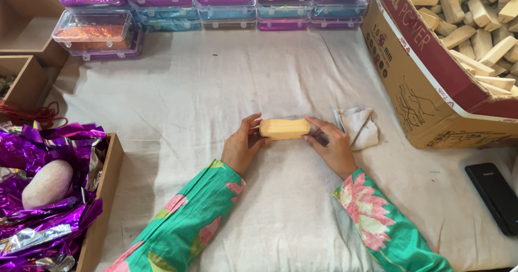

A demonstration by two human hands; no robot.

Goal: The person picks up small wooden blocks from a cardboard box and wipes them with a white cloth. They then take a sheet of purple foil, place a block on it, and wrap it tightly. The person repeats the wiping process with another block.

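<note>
A pale yellow oblong wooden block point(285, 128) lies lengthwise between my two hands, low over the white cloth point(216, 88). My left hand point(241, 147) grips its left end with thumb and fingers. My right hand point(333, 145) holds the right end, where a clear film seems to lie under the fingers. Both forearms wear green sleeves with pink flowers.
A folded white rag point(357, 125) lies just right of my right hand. A cardboard box point(426, 83) of wooden blocks stands at the right, a black phone point(495, 195) in front of it. Purple foil and a pinkish oval lump point(47, 183) fill a wooden tray at left. Clear plastic cases point(97, 32) line the back.
</note>
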